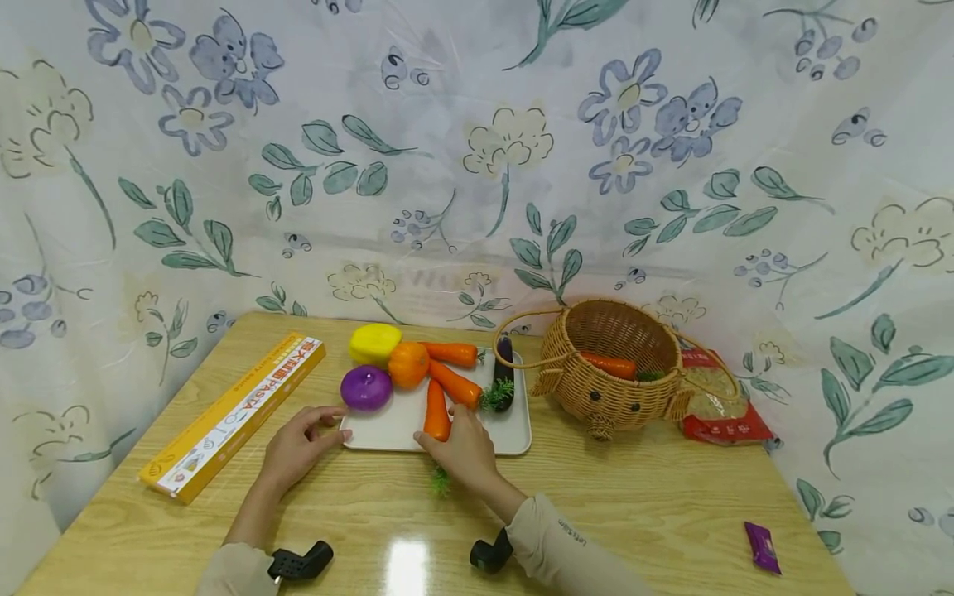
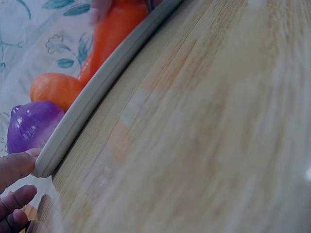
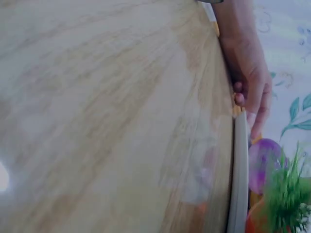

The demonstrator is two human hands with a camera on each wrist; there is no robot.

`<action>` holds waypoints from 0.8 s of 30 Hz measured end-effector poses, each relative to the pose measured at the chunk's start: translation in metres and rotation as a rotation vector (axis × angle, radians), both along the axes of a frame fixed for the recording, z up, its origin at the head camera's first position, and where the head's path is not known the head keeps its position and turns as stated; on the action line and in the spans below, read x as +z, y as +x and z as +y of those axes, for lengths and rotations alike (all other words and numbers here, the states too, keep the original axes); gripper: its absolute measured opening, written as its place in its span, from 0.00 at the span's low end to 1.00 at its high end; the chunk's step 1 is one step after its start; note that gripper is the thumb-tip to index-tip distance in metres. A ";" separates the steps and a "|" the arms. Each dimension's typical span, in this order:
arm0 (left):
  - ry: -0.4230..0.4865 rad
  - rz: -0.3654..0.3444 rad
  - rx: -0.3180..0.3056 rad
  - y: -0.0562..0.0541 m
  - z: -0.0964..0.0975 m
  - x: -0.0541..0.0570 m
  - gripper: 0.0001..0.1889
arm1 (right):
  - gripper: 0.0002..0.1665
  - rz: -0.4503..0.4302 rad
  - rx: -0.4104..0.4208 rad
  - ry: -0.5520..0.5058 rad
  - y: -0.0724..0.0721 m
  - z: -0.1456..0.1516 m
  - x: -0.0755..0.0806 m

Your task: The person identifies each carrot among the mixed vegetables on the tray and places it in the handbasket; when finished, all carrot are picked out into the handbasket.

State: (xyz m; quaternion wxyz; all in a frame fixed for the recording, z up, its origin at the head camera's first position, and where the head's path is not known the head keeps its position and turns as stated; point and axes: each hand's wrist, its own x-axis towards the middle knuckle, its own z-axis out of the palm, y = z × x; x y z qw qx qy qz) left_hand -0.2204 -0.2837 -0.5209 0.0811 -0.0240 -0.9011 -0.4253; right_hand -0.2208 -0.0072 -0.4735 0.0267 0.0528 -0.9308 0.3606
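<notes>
A floral cloth (image 1: 417, 182) stands behind a wood-grain counter (image 1: 619, 521), and on the counter, toward the right, sits a wicker basket (image 1: 619, 397) with an animal face and a carrot lying inside. Left of it is a pale tray (image 1: 380, 432), its far half loaded: a yellow fruit (image 1: 375, 342), a purple onion (image 1: 366, 388), a small pumpkin (image 1: 408, 365), two carrots pointing toward the basket and an eggplant (image 1: 504, 381) along the right side. A long pasta box (image 1: 238, 414) slants at the left; a red bag (image 1: 726, 426) lies beyond the basket. Of the hands, the left hand (image 1: 298, 447) is at the tray's near left corner, thumb touching it and the lower fingers bent; whether that grip pinches the rim I cannot tell. The right hand (image 1: 464, 451) pinches the nearest carrot (image 1: 436, 414) near its thick end, thumb on the left, fingers on the right. That carrot's long axis runs roughly away from the person, narrow tip by the pumpkin, green tuft (image 1: 440, 482) over the tray's near edge, squarely across the line to the basket, which lies rightward, well apart, and nearer the right hand. Smallest, a purple packet (image 1: 762, 547) lies at the near right.
</notes>
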 end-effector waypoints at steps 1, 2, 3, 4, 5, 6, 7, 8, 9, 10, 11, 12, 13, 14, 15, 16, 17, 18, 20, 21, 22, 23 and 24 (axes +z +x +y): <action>0.000 0.001 0.001 0.000 0.000 0.000 0.21 | 0.40 -0.009 -0.009 -0.005 0.000 0.000 0.000; 0.001 0.003 0.002 0.000 0.001 0.000 0.21 | 0.40 -0.014 -0.020 -0.014 0.000 -0.001 0.000; 0.002 0.004 0.002 0.000 0.001 -0.001 0.21 | 0.39 -0.019 -0.030 -0.021 0.000 -0.001 0.001; 0.002 0.006 0.002 0.000 0.002 -0.001 0.21 | 0.38 -0.020 -0.038 -0.030 -0.001 -0.001 0.001; 0.002 0.006 0.003 0.000 0.002 -0.001 0.21 | 0.37 -0.021 -0.041 -0.038 -0.001 0.000 0.001; 0.003 0.006 0.003 0.000 0.002 -0.001 0.21 | 0.36 -0.021 -0.045 -0.050 -0.001 0.000 0.001; 0.004 0.005 0.003 0.000 0.003 -0.001 0.21 | 0.35 -0.023 -0.045 -0.068 -0.001 0.002 0.001; 0.006 0.005 0.003 0.000 0.003 -0.001 0.21 | 0.34 -0.020 -0.045 -0.081 -0.001 0.004 0.002; 0.007 0.006 0.002 0.000 0.003 -0.001 0.21 | 0.33 -0.014 -0.039 -0.091 -0.001 0.006 0.002; 0.007 0.006 0.001 0.000 0.003 -0.001 0.21 | 0.32 -0.005 -0.033 -0.101 -0.001 0.008 0.003; 0.008 0.006 -0.001 0.000 0.003 -0.001 0.21 | 0.31 0.008 -0.027 -0.113 0.000 0.011 0.004; 0.009 0.006 -0.003 0.000 0.003 -0.001 0.21 | 0.31 0.018 -0.020 -0.124 0.001 0.014 0.005; 0.009 0.005 -0.003 0.000 0.003 -0.001 0.21 | 0.31 0.023 -0.014 -0.137 0.002 0.017 0.006; 0.006 0.005 -0.003 0.000 0.002 -0.001 0.21 | 0.31 0.027 -0.007 -0.149 0.003 0.021 0.007; 0.004 0.004 -0.003 0.000 0.001 -0.001 0.21 | 0.31 0.029 -0.003 -0.159 0.004 0.024 0.008; 0.002 0.003 -0.002 0.000 0.001 -0.001 0.21 | 0.31 0.029 -0.005 -0.164 0.005 0.027 0.008; 0.000 0.001 0.000 0.000 0.000 -0.001 0.21 | 0.31 0.028 -0.004 -0.175 0.006 0.030 0.009; -0.002 0.001 0.001 0.000 0.000 -0.001 0.21 | 0.31 0.024 -0.002 -0.184 0.007 0.034 0.010; -0.007 0.003 0.002 0.000 -0.001 -0.001 0.21 | 0.31 0.028 0.008 -0.198 0.007 0.042 0.011; -0.009 0.003 0.002 0.000 0.000 0.000 0.21 | 0.31 0.036 0.020 -0.199 0.007 0.046 0.011; -0.010 0.004 0.001 0.000 0.000 0.000 0.21 | 0.31 0.045 0.038 -0.204 0.007 0.050 0.012; -0.010 0.007 0.000 0.000 0.000 0.000 0.21 | 0.30 0.056 0.061 -0.212 0.006 0.054 0.013; -0.011 0.008 -0.001 0.000 0.000 0.000 0.21 | 0.30 0.066 0.088 -0.219 0.006 0.059 0.013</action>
